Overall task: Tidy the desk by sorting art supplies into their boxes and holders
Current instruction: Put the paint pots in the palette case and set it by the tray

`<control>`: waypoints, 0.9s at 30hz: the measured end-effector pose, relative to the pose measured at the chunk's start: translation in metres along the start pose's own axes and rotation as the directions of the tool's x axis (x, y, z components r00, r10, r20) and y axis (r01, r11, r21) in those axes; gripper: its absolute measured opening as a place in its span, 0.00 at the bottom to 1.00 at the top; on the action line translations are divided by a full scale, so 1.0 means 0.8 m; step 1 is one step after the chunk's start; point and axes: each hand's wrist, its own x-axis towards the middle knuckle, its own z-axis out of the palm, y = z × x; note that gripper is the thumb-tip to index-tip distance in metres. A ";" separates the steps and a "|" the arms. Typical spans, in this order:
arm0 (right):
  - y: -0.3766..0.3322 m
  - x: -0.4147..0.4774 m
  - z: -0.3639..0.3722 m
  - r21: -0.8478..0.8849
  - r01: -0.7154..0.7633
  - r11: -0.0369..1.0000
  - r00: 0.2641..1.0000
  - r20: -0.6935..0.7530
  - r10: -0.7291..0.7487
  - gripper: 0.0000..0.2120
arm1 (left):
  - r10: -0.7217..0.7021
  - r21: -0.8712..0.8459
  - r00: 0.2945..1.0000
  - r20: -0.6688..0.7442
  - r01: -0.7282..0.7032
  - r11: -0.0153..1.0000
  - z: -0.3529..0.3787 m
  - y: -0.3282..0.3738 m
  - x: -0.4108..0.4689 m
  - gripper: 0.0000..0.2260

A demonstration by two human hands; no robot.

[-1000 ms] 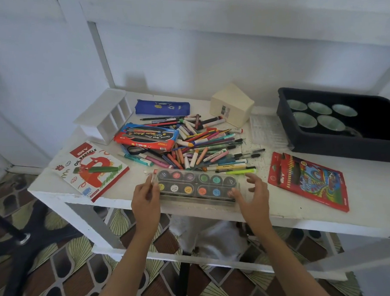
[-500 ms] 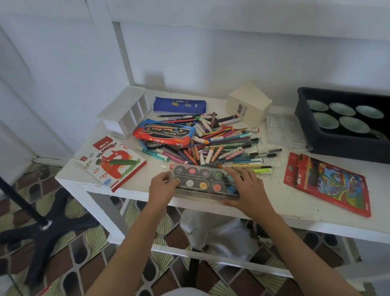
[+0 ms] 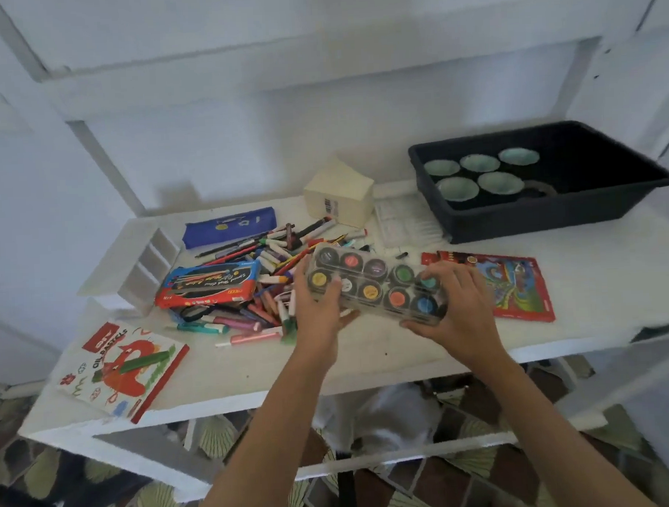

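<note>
Just above the front half of the desk [image 3: 368,353], both hands grip a clear-lidded watercolour paint set [image 3: 368,275], one at each end. The left hand [image 3: 320,311] curls round its left end, thumb on the lid beside the yellow pan. The right hand [image 3: 458,309] wraps the right end, fingers bent over the lid by the green and blue pans. The set sits tilted, its left end higher and overlapping the pile of markers and crayons [image 3: 264,271]; whether any part of it touches the desk cannot be told. Just left of the pile lies a red marker box [image 3: 211,285], partly resting on the loose pens. A white compartment holder [image 3: 134,262] lies on its side beside that, with a blue pencil case [image 3: 230,227] behind it. An oil pastels box [image 3: 123,366] lies at the desk's front left corner, well apart from the hands. Right of the right hand, partly hidden by it, lies a red coloured-pencil pack [image 3: 518,287]. Behind the pile stands a cream box with a barcode [image 3: 340,195], a clear plastic tray [image 3: 404,219] just beside it. A black tub [image 3: 553,213] at the back right holds five pale green bowls [image 3: 478,162].
</note>
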 end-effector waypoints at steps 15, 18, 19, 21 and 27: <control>0.282 -0.038 -0.223 -0.318 -0.353 0.880 0.933 -0.187 0.306 0.30 | -0.303 0.251 0.927 0.222 0.246 0.936 0.397 -0.175 0.012 0.51; 0.331 -0.054 -0.254 -0.307 -0.406 0.861 0.910 -0.223 0.350 0.29 | -0.305 0.330 0.924 0.232 0.221 0.918 0.460 -0.188 -0.006 0.42; 0.346 -0.059 -0.262 -0.311 -0.419 0.853 0.904 -0.228 0.360 0.29 | -0.306 0.364 0.924 0.230 0.210 0.908 0.478 -0.194 -0.010 0.40; 0.371 -0.067 -0.272 -0.333 -0.445 0.831 0.893 -0.238 0.383 0.29 | -0.270 0.478 0.940 0.207 0.143 0.867 0.501 -0.207 -0.012 0.35; 0.432 -0.082 -0.287 -0.327 -0.523 0.787 0.851 -0.241 0.466 0.29 | -0.189 0.641 0.965 0.180 0.031 0.767 0.556 -0.237 -0.019 0.30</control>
